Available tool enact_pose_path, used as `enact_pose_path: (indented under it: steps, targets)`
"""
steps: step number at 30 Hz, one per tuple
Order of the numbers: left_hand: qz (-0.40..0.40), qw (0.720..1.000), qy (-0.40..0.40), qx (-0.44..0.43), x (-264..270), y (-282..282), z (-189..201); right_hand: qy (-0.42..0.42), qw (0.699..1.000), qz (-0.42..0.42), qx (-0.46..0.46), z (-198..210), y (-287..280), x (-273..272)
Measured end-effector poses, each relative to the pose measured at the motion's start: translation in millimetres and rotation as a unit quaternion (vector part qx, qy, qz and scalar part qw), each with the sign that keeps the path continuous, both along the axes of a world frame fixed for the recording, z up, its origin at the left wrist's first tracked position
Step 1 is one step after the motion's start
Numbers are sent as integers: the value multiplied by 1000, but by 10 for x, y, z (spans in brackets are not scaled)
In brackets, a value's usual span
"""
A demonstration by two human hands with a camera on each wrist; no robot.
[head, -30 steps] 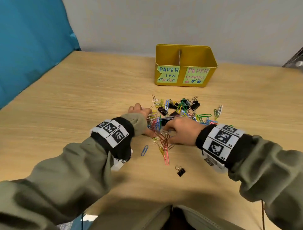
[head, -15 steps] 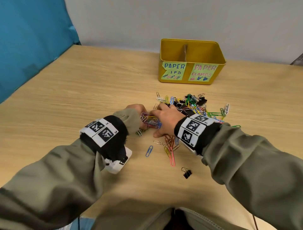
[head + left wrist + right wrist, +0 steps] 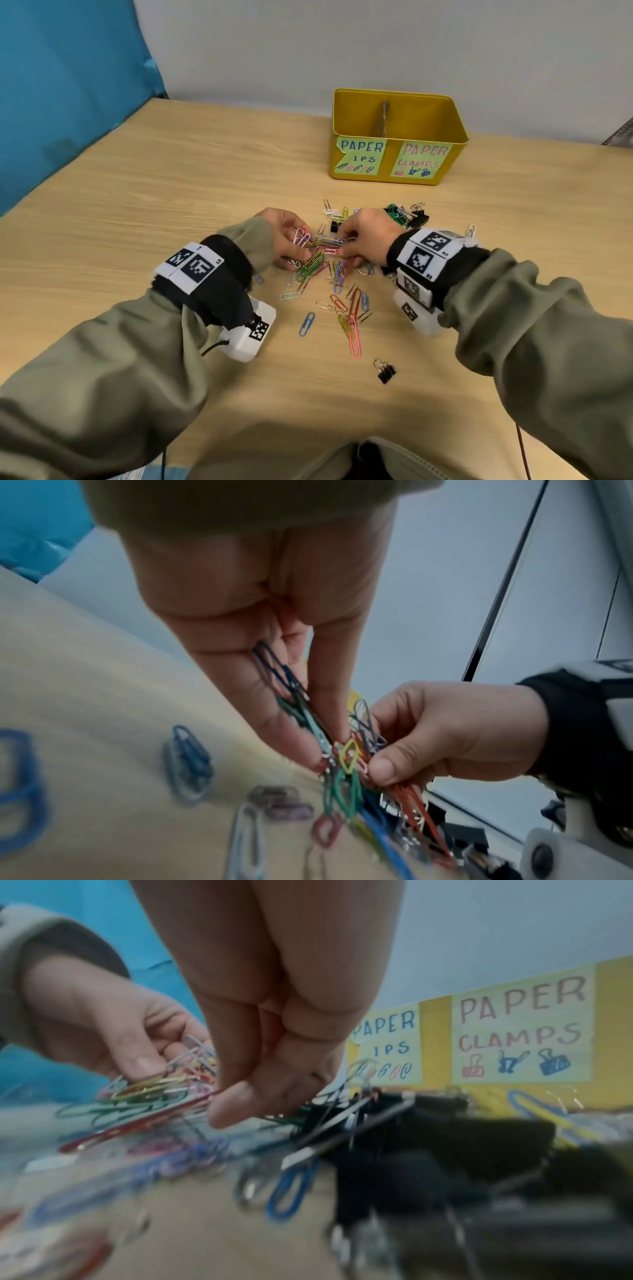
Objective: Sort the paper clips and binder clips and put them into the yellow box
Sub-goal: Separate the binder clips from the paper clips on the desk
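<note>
Pinching paper clips (image 3: 317,245) between left hand (image 3: 286,236) and, seemingly, right hand (image 3: 368,236).

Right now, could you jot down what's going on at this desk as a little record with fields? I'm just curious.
Setting: wooden table, person seated, both hands at work
Left hand: holds a bunch of coloured paper clips
Right hand: pinches clips at the same bunch
Loose paper clips: scattered on the table below the hands
Binder clips: black cluster behind the right hand; a lone binder clip nearer the person
Yellow box: two compartments, labelled for clips and clamps; contents hidden
</note>
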State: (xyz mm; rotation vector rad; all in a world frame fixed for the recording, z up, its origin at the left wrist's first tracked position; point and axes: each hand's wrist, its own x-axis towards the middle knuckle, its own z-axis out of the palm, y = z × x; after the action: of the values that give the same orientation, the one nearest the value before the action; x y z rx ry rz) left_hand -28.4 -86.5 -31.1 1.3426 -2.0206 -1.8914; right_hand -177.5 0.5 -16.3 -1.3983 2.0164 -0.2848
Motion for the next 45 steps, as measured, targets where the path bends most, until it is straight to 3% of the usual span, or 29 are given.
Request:
enact_pose_path:
  steps: [7,12,16,20,24,28,31,37,39,41,43,45]
  targets:
    - [42,987,151,-18,-363,-293,547,-121,986,-62,-98,630,-282,-443]
    - [92,962,246,-80,-866,-522,995,-249,933,-126,-229,1094,-644,-764]
    - [111,943,300,-94,-1152,-675,1141,-286,896,-145,-308,1319,-856,-871]
    - [136,937,304,-109,-1337,-857,1121,-296,878,-158,-342,1266,-1043,-914]
    - [141,945,258,-144,-1474,-974,996,-267,878,-185,-352,1072,-1187,-914]
    - [116,963,157,-185,-1548,-1091,826,-139,912,-211,-325,838,-1304,-924]
    - [81,973,108,-188,-1543,-1087,801,-68,946,-201,-247,752,-1292,-917]
    - [128,945,124,-274,-1272,-893,729,53,982,-94,-156,748,-1067,-840]
    - [64,959,86,-262,-1055,-707,604,104,989,-16,-108,730,-992,-800]
    - [-56,966,-27,-252,-800,-490,425,186,980,46,-54,702,-953,-783]
    - [-200,913,-188,-303,-545,-287,264,250,965,68,-46,690,-946,-782]
    - [-268,858,-280,-336,-397,-171,147,270,958,69,-72,712,-955,-797]
